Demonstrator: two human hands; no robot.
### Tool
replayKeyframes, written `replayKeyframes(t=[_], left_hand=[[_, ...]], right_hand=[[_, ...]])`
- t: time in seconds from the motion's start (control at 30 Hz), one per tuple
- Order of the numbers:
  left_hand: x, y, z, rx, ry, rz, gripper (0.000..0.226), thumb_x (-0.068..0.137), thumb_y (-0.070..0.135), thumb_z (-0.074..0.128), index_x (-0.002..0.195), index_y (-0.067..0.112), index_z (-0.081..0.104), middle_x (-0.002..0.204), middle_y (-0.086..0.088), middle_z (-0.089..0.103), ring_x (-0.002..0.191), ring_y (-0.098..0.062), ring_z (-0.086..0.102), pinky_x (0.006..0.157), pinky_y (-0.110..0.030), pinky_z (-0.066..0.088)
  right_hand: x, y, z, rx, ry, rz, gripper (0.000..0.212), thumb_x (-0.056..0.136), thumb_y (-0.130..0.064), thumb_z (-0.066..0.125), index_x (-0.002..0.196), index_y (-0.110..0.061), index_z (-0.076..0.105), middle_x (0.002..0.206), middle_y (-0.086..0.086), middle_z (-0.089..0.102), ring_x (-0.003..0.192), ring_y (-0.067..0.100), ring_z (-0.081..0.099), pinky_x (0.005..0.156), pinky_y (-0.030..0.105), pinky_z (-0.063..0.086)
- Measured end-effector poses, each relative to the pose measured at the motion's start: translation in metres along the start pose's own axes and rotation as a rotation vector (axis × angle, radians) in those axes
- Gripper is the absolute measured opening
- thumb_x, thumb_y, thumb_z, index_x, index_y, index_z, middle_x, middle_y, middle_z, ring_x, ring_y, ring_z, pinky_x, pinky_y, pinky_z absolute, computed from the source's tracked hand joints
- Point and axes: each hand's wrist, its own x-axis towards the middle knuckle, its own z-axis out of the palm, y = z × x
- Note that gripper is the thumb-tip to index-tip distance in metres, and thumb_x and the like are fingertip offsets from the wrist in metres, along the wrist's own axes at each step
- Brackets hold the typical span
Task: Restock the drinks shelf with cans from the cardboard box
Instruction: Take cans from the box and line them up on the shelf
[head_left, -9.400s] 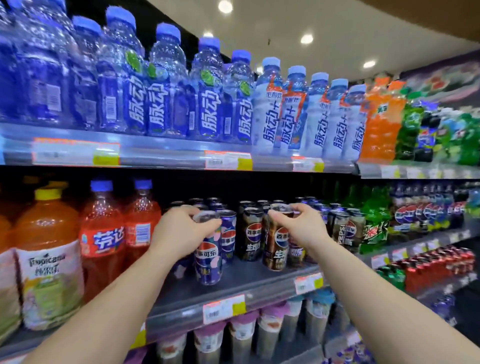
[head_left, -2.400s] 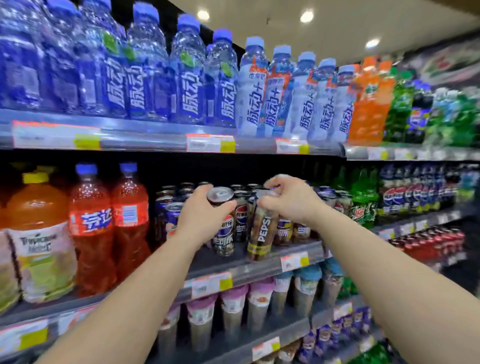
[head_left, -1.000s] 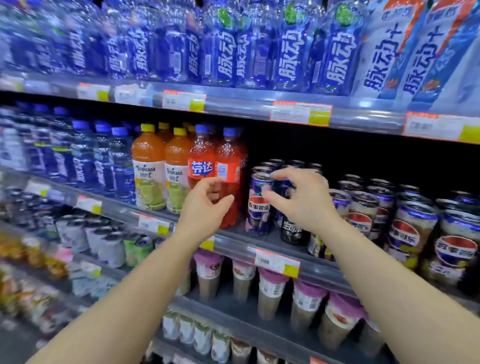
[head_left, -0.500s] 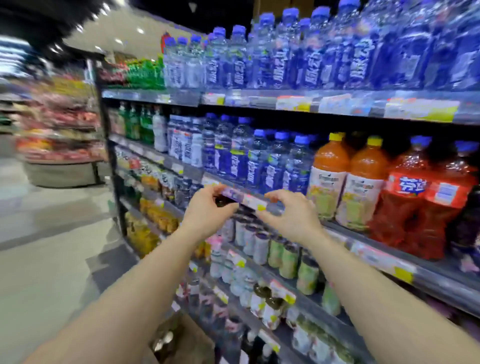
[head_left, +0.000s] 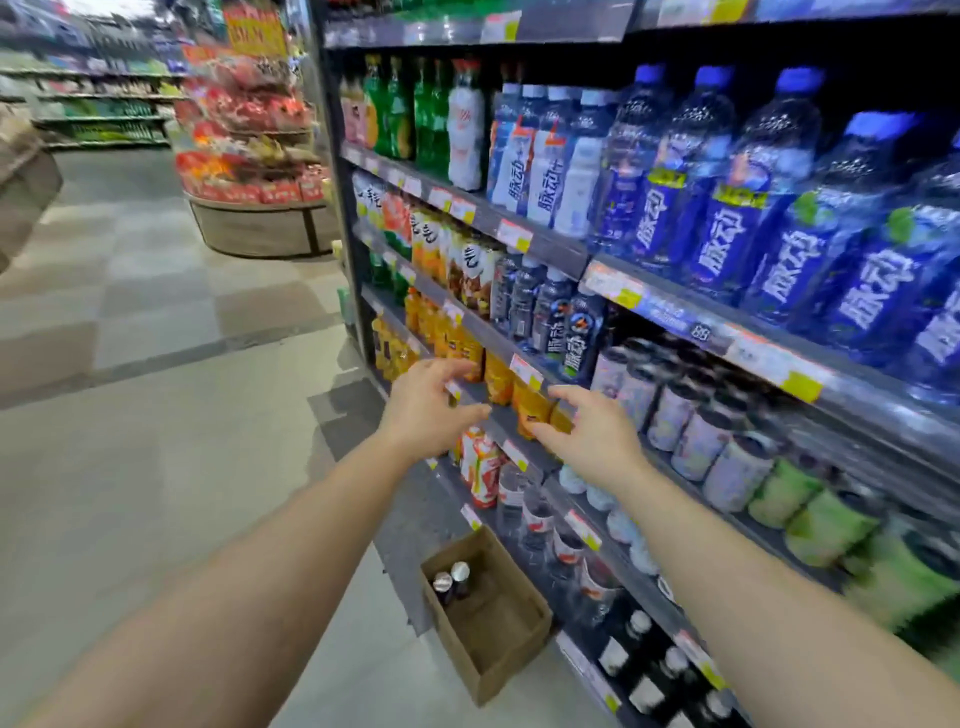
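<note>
A brown cardboard box (head_left: 498, 639) sits on the floor against the foot of the drinks shelf (head_left: 540, 244). Two cans (head_left: 451, 578) stand in its far corner, silver tops up. My left hand (head_left: 428, 402) and my right hand (head_left: 592, 436) are both held out in the air in front of the shelf, well above the box. Their fingers are loosely spread and hold nothing. The shelf runs away to the right, packed with blue bottles (head_left: 727, 208) and sleeved cups (head_left: 691, 415).
Grey tiled floor (head_left: 130, 415) stretches to the left of the shelf. A round wooden display (head_left: 260, 156) piled with red packets stands farther down the aisle. Orange juice packs (head_left: 524, 395) line a lower shelf behind my hands.
My view has swung left and down from the can shelf, so the box on the floor now shows. Both hands have let go of the cans and come away empty.
</note>
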Motion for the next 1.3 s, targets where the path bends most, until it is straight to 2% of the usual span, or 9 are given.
replayKeyframes(t=[0.17, 0.33, 0.5, 0.67, 0.87, 0.97, 1.07, 1.2, 1.3], left_hand=[[0.049, -0.057, 0.032, -0.026, -0.047, -0.063, 0.061, 0.074, 0.034, 0.079, 0.128, 0.016, 0.058, 0.132, -0.006, 0.055, 0.127, -0.021, 0.046, 0.106, -0.033, 0.037], [0.100, -0.113, 0.065, -0.087, -0.057, -0.152, 0.059, 0.070, 0.029, 0.082, 0.123, 0.014, 0.061, 0.126, -0.006, 0.059, 0.122, -0.020, 0.051, 0.096, -0.017, 0.030], [0.133, -0.168, 0.105, -0.109, -0.107, -0.201, 0.061, 0.067, 0.030, 0.084, 0.122, 0.015, 0.062, 0.123, -0.007, 0.061, 0.118, -0.020, 0.053, 0.105, -0.027, 0.037], [0.146, -0.227, 0.161, -0.136, -0.246, -0.239, 0.069, 0.063, 0.046, 0.080, 0.124, 0.020, 0.060, 0.125, -0.002, 0.059, 0.120, -0.017, 0.052, 0.105, -0.028, 0.037], [0.135, -0.304, 0.248, -0.181, -0.348, -0.286, 0.061, 0.073, 0.034, 0.080, 0.128, 0.024, 0.054, 0.121, 0.009, 0.052, 0.119, -0.009, 0.045, 0.096, -0.015, 0.029], [0.124, -0.348, 0.303, -0.219, -0.384, -0.342, 0.060, 0.073, 0.032, 0.080, 0.127, 0.025, 0.055, 0.116, 0.012, 0.050, 0.110, -0.004, 0.044, 0.093, -0.016, 0.033], [0.105, -0.404, 0.371, -0.263, -0.411, -0.429, 0.066, 0.070, 0.032, 0.082, 0.129, 0.024, 0.055, 0.124, 0.008, 0.054, 0.114, -0.006, 0.049, 0.095, -0.018, 0.037], [0.068, -0.473, 0.453, -0.343, -0.505, -0.517, 0.059, 0.066, 0.021, 0.085, 0.118, 0.026, 0.056, 0.112, 0.011, 0.061, 0.097, 0.016, 0.055, 0.082, -0.005, 0.040], [0.044, -0.520, 0.503, -0.350, -0.526, -0.553, 0.073, 0.057, 0.020, 0.088, 0.123, 0.017, 0.056, 0.123, -0.003, 0.062, 0.111, -0.005, 0.060, 0.096, -0.027, 0.049]], right_hand=[[0.070, 0.023, 0.063, 0.048, -0.058, 0.029, 0.060, 0.082, -0.051, 0.064, 0.135, -0.027, 0.049, 0.132, -0.001, 0.057, 0.120, 0.025, 0.051, 0.096, 0.039, 0.044], [0.133, 0.044, 0.120, 0.113, -0.120, 0.065, 0.052, 0.083, -0.043, 0.067, 0.130, -0.026, 0.055, 0.125, -0.002, 0.062, 0.115, 0.022, 0.057, 0.092, 0.038, 0.048], [0.170, 0.068, 0.181, 0.135, -0.183, 0.146, 0.060, 0.078, -0.050, 0.070, 0.131, -0.027, 0.052, 0.128, -0.002, 0.059, 0.119, 0.022, 0.052, 0.096, 0.040, 0.047], [0.173, 0.100, 0.250, 0.237, -0.199, 0.259, 0.061, 0.074, -0.053, 0.069, 0.129, -0.028, 0.055, 0.128, -0.003, 0.059, 0.118, 0.017, 0.055, 0.094, 0.037, 0.049], [0.160, 0.161, 0.342, 0.251, -0.191, 0.394, 0.056, 0.077, -0.048, 0.071, 0.128, -0.034, 0.053, 0.123, -0.008, 0.060, 0.116, 0.015, 0.054, 0.091, 0.030, 0.046], [0.155, 0.205, 0.406, 0.275, -0.233, 0.411, 0.057, 0.076, -0.047, 0.072, 0.128, -0.033, 0.052, 0.123, -0.006, 0.061, 0.117, 0.016, 0.054, 0.094, 0.031, 0.046], [0.148, 0.257, 0.479, 0.275, -0.272, 0.416, 0.058, 0.077, -0.042, 0.073, 0.129, -0.030, 0.052, 0.121, -0.003, 0.060, 0.115, 0.017, 0.054, 0.096, 0.031, 0.044], [0.136, 0.317, 0.576, 0.332, -0.307, 0.427, 0.062, 0.066, -0.054, 0.069, 0.123, -0.037, 0.053, 0.119, -0.007, 0.062, 0.113, 0.014, 0.057, 0.097, 0.037, 0.047], [0.129, 0.347, 0.635, 0.321, -0.323, 0.395, 0.072, 0.058, -0.061, 0.062, 0.125, -0.036, 0.054, 0.121, -0.007, 0.062, 0.114, 0.013, 0.056, 0.099, 0.036, 0.045]])
